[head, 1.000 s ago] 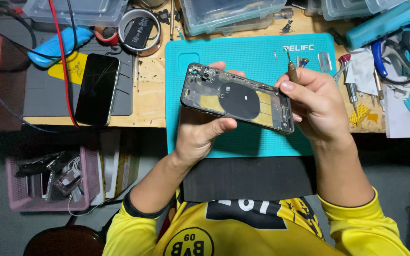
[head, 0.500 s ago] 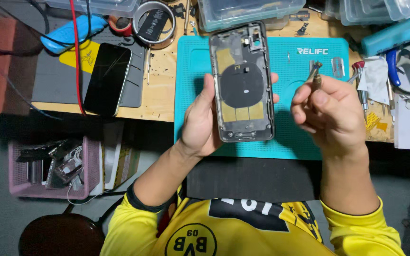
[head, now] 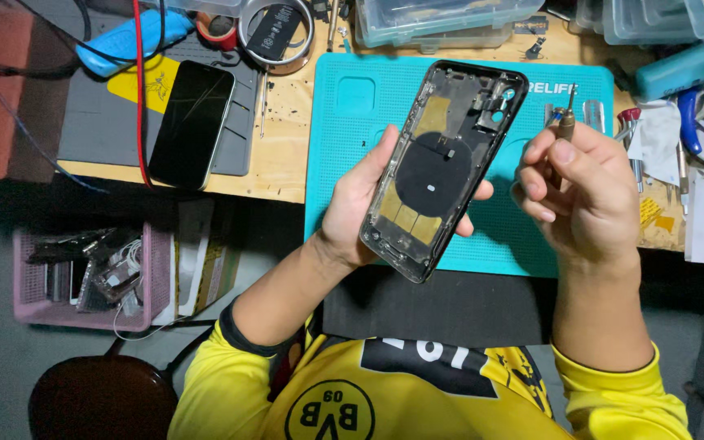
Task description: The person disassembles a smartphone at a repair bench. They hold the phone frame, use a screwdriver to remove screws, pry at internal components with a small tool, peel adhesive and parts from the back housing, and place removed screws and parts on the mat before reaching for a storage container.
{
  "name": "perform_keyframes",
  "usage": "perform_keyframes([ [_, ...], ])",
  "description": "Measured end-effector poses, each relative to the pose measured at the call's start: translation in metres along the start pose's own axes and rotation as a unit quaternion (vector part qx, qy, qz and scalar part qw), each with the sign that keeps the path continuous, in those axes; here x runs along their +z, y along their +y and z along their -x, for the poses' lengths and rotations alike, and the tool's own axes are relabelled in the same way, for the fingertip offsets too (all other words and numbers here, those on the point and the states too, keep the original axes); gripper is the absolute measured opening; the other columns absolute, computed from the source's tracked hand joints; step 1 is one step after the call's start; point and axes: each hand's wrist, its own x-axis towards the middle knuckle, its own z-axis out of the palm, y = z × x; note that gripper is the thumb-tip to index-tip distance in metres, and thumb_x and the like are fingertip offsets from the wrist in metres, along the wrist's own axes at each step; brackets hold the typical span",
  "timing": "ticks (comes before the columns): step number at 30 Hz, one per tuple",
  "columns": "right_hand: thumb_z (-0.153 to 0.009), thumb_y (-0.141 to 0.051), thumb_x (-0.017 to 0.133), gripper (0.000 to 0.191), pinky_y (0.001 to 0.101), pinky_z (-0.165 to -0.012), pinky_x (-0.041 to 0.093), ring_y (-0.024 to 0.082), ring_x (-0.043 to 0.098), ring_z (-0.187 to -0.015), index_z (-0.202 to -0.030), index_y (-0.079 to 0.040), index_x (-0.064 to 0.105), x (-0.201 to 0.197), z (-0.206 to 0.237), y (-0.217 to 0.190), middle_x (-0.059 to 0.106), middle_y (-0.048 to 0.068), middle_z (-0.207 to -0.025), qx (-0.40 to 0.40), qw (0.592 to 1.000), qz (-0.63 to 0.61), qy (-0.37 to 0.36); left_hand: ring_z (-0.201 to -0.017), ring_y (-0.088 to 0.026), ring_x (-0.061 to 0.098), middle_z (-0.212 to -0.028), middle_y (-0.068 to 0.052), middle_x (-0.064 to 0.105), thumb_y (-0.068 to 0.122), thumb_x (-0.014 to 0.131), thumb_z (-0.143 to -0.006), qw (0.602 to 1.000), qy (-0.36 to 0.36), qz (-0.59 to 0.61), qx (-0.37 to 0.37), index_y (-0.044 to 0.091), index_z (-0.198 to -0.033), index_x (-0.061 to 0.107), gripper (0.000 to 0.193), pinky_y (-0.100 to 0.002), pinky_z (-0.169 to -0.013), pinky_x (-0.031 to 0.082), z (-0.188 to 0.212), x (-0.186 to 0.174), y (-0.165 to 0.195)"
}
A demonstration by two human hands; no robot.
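Observation:
My left hand (head: 352, 208) holds an opened phone housing (head: 442, 163) by its long edges, inside facing up, with a round black coil at its middle and bare frame around it. It tilts up and to the right above the teal work mat (head: 344, 114). My right hand (head: 584, 195) is closed around a small screwdriver (head: 565, 122), tip pointing up, just right of the housing and apart from it.
A black phone (head: 191, 122) lies face up on a grey mat (head: 107, 122) at the left. A red cable (head: 138, 90) crosses it. Tape rolls (head: 275, 33), clear plastic boxes (head: 442, 20) and tools line the bench back. A pink basket (head: 83, 273) of parts sits below the bench.
The housing went from lying across in both hands to standing lengthwise in my left hand alone, now tilted right. My right hand let go of it and moved right, keeping the screwdriver.

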Motion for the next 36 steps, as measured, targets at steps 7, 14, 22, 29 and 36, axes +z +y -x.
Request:
perform_keyframes([
  [7, -0.112, -0.017, 0.061, 0.023, 0.0241, -0.054, 0.039, 0.012, 0.053, -0.065, -0.108, 0.006, 0.063, -0.001, 0.000, -0.001, 0.060, 0.013, -0.083, 0.007, 1.000, -0.002, -0.010, -0.100, -0.041, 0.073, -0.132, -0.033, 0.061, 0.056, 0.021, -0.119, 1.000, 0.002, 0.012, -0.020, -0.002, -0.156, 0.038, 0.071, -0.041, -0.077, 0.063, 0.000, -0.001, 0.005],
  [14, -0.112, -0.017, 0.060, 0.023, 0.0225, -0.051, 0.037, 0.009, 0.047, -0.056, -0.107, 0.005, 0.063, 0.009, -0.002, -0.005, 0.061, 0.013, -0.080, 0.007, 1.000, 0.013, 0.001, -0.096, -0.035, 0.074, -0.126, -0.032, 0.065, 0.051, 0.023, -0.120, 1.000, -0.006, -0.023, -0.015, -0.002, -0.152, 0.043, 0.065, -0.040, -0.083, 0.063, -0.005, -0.008, 0.010],
  [22, -0.111, -0.015, 0.064, 0.018, 0.0232, -0.063, 0.041, 0.009, 0.054, -0.069, -0.112, 0.003, 0.068, 0.023, -0.008, -0.030, 0.067, 0.007, -0.086, -0.128, 0.891, 0.423, 0.101, -0.103, -0.017, 0.070, -0.119, -0.013, 0.071, 0.028, 0.044, -0.118, 0.920, 0.183, -0.307, 0.160, -0.007, -0.135, 0.060, 0.041, -0.033, -0.092, 0.058, -0.009, -0.020, 0.041],
  [29, -0.099, 0.000, 0.075, 0.007, 0.0316, -0.068, 0.046, 0.018, 0.062, -0.077, -0.101, 0.006, 0.071, -0.013, -0.026, -0.040, 0.067, 0.014, -0.087, -0.244, 0.711, 0.652, 0.097, -0.107, -0.009, 0.066, -0.122, -0.007, 0.072, 0.017, 0.049, -0.114, 0.810, 0.199, -0.528, 0.160, -0.007, -0.141, 0.059, 0.038, -0.026, -0.095, 0.055, -0.005, -0.018, 0.068],
  [36, -0.093, -0.003, 0.080, 0.014, 0.0410, -0.075, 0.050, 0.031, 0.063, -0.077, -0.107, -0.004, 0.080, -0.038, -0.065, -0.024, 0.064, 0.014, -0.085, -0.237, 0.634, 0.736, -0.003, -0.112, -0.009, 0.065, -0.124, -0.006, 0.072, 0.012, 0.049, -0.112, 0.707, 0.166, -0.672, 0.147, -0.005, -0.144, 0.057, 0.036, -0.025, -0.099, 0.053, -0.010, -0.020, 0.081],
])
